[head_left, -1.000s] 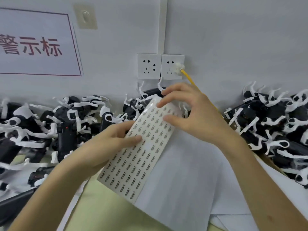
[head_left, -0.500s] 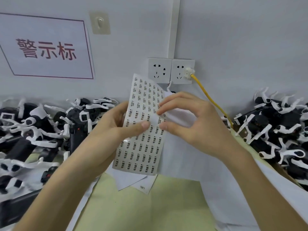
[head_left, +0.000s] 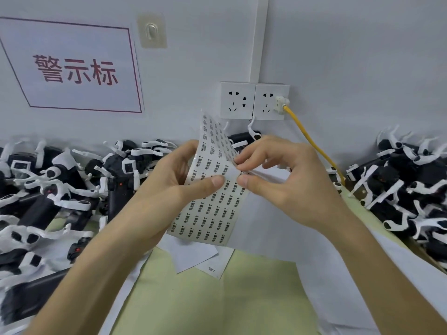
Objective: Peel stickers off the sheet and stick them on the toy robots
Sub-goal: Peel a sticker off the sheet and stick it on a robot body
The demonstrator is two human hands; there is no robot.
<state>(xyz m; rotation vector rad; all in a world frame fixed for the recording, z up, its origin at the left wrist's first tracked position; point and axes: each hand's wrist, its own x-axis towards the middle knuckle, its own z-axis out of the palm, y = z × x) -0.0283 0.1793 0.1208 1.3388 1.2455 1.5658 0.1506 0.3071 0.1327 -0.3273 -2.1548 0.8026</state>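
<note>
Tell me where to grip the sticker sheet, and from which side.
Probably its left edge at mid-height, from the left: thumb on the printed face, fingers behind, as the left hand does. The sticker sheet stands upright and curls, and the right hand pinches at its right edge.

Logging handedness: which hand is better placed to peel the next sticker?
Probably the right hand: its thumb and forefinger pinch at the sticker sheet edge, while the left hand holds it.

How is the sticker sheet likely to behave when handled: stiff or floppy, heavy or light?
Probably floppy: the sticker sheet curves and bends above the left hand pinching it. Likely light: a thumb-and-finger pinch holds it raised.
</note>
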